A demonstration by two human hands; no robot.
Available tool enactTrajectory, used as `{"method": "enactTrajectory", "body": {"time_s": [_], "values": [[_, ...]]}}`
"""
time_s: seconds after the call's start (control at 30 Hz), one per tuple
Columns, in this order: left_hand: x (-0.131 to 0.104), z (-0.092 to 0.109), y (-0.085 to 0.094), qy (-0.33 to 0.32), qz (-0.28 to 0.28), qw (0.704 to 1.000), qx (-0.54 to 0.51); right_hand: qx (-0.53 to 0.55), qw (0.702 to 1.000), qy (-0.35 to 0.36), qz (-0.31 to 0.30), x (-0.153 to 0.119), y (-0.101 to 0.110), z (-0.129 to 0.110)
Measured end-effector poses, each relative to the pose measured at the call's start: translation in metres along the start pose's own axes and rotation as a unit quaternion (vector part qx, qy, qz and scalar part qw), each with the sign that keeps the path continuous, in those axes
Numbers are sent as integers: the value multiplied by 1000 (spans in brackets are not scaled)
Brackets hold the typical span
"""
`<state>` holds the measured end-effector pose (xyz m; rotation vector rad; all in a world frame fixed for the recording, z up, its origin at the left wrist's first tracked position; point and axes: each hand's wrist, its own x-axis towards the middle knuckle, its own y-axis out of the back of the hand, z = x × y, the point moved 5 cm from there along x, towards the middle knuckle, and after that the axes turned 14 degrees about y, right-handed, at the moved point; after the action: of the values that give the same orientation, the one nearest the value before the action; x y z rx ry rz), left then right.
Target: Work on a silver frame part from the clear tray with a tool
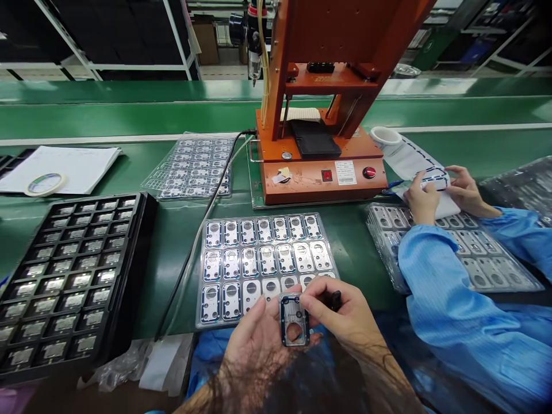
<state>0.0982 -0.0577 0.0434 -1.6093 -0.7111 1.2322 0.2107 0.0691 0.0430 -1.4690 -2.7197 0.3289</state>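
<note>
Green matting (pixel 172 230) covered our bench, the orange press (pixel 319 115) standing behind it. Our left hand (pixel 254 345) gripped a small metal frame (pixel 294 319) by its edge, just below the clear tray (pixel 263 259); our right hand (pixel 345 316) pinched a dark tool (pixel 334 299) against it. We judged this the working-over of one piece, calling for steady fingers. Close on our right, a co-worker's blue sleeve (pixel 435 287) crowded us; a black tray (pixel 69 276) sat left.

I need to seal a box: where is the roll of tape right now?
In the head view, the roll of tape lies far left on the white papers, just behind the black tray of parts.
</note>
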Motion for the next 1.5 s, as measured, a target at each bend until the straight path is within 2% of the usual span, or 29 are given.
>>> {"method": "enactTrajectory", "body": {"time_s": [0.17,0.27,0.43,0.57,0.67,0.77,0.9,0.97,1.1,1.2,1.33,1.5], "values": [[1,0,0,-3,-6,1000,5,-15,999,-22,38,-4,-10,-20],[3,0,4,-3,-23,1000,14,-31,997,-25,66,-7,-8,-20],[5,-1,12,1,-43,998,42,-78,996,47,-15,-4,3,0],[4,-2,9,-4,-34,999,27,-108,992,71,-14,-3,10,7],[3,-4,7,-17,-17,1000,11,-112,991,77,-11,-5,8,1],[8,-6,13,-45,-3,999,-6,-111,989,90,-22,-6,7,-6],[26,-12,37,3,106,994,-25,-112,985,124,-44,-6,8,-9],[31,-12,45,-3,130,991,-29,-108,986,120,-48,-6,9,-6],[25,-11,43,3,53,997,-52,-62,994,71,-61,-8,7,3],[17,-10,43,-4,36,998,-58,-48,995,63,-68,-10,6,4],[17,-10,43,-2,19,999,-37,-49,994,75,-63,-12,6,0],[18,-11,43,-4,-3,1000,-18,-96,985,139,-42,-8,6,-10]]}}
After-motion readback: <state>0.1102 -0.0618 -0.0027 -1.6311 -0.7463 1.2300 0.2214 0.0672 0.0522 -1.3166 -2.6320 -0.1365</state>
